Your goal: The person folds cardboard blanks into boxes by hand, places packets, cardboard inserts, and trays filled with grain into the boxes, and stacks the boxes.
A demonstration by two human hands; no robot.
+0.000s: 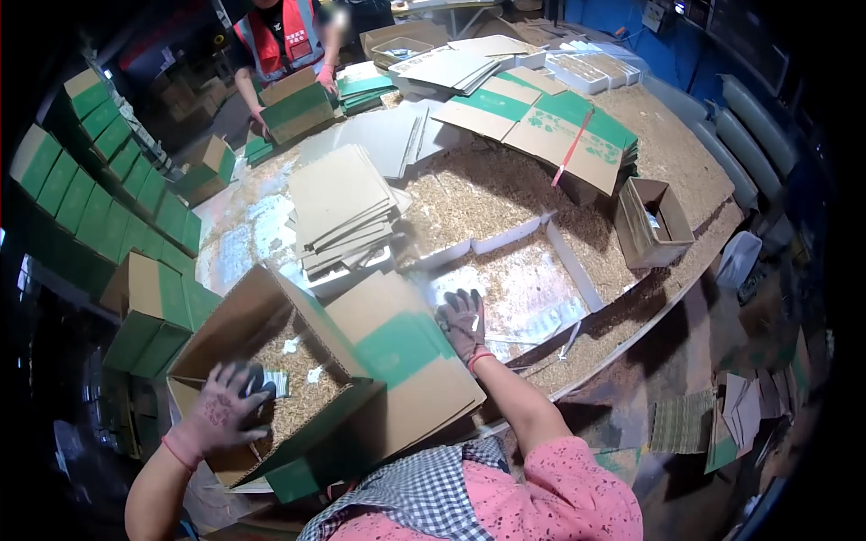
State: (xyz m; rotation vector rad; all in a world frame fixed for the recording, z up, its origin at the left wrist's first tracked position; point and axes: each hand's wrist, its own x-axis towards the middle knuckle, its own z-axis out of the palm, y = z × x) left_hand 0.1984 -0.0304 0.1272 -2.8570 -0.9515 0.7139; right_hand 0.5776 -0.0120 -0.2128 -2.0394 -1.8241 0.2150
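My left hand (219, 410), in a grey glove with dark fingertips, reaches into an open cardboard box (316, 326) with a green band. Its fingers are apart, beside a small printed packet (276, 383) on wood shavings (302, 397); whether they touch the packet is unclear. Two small white pieces also lie on the shavings. My right hand (463, 325), gloved alike, rests with spread fingers at the near-left end of a white-walled frame (573, 261). Between my hands lie flattened green-and-brown cartons (410, 347).
Grey cardboard sheets (338, 198) are piled beyond the box. A small open carton (654, 225) stands at right, near flattened cartons (550, 117). Green boxes (90, 212) are stacked at left. Across the table, a person in a red vest (289, 36) handles a carton (298, 106).
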